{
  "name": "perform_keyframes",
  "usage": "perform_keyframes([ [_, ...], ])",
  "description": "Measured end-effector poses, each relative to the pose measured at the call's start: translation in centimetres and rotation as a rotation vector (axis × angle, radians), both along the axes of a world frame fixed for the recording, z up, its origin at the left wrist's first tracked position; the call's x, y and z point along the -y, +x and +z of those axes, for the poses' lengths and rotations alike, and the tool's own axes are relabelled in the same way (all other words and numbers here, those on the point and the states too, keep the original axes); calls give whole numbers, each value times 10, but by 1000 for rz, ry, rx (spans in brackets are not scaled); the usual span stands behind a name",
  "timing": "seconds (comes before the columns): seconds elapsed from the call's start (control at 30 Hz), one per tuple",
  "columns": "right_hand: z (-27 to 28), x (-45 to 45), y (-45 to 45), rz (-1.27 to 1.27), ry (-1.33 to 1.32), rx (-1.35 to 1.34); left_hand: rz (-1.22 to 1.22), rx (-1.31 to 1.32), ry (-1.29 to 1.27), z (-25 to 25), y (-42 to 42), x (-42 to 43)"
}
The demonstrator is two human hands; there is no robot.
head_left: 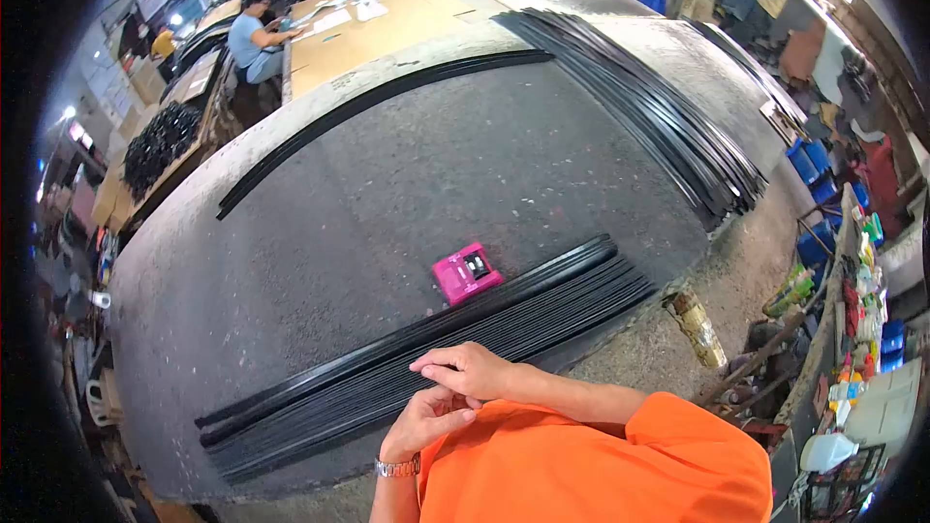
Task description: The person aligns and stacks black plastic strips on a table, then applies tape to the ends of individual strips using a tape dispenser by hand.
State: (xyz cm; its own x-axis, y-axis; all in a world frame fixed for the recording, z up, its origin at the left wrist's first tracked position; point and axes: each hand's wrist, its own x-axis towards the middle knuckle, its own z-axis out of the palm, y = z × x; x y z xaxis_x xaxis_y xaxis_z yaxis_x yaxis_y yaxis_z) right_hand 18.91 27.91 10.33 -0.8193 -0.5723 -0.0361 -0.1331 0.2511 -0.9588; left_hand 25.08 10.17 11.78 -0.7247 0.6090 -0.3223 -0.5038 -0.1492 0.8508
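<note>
My right hand lies across my left hand at the front edge of the table, close to an orange shirt. Its fingers are closed together and point left. The left hand, with a metal watch at its wrist, has its fingers curled in beneath the right. Whatever the fingers may hold is hidden. Just beyond both hands lies a wide row of thin black strips, side by side. A thicker bundle of black strips runs along its far side. Touching that bundle is a small bright pink device with a dark window.
More long black strips lie at the right, and a curved bundle crosses the far side of the dark table. A person sits at another table. A worn cylinder and cluttered containers stand at right.
</note>
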Motion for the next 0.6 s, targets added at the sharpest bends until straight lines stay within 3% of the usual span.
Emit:
perform_keyframes([
  [0.07,1,1,2,22,-17,-13,-21,-50,-59,-1,0,4],
  [0.13,31,-2,0,65,85,173,-68,-137,-119,5,-2,4],
  [0.27,14,3,4,-18,-40,132,-74,-263,-211,14,-6,6],
  [0.37,4,5,4,-5,-62,184,-166,-268,-247,-8,-9,11],
  [0.6,2,4,-1,17,-9,162,-67,-246,-181,-13,-7,8],
])
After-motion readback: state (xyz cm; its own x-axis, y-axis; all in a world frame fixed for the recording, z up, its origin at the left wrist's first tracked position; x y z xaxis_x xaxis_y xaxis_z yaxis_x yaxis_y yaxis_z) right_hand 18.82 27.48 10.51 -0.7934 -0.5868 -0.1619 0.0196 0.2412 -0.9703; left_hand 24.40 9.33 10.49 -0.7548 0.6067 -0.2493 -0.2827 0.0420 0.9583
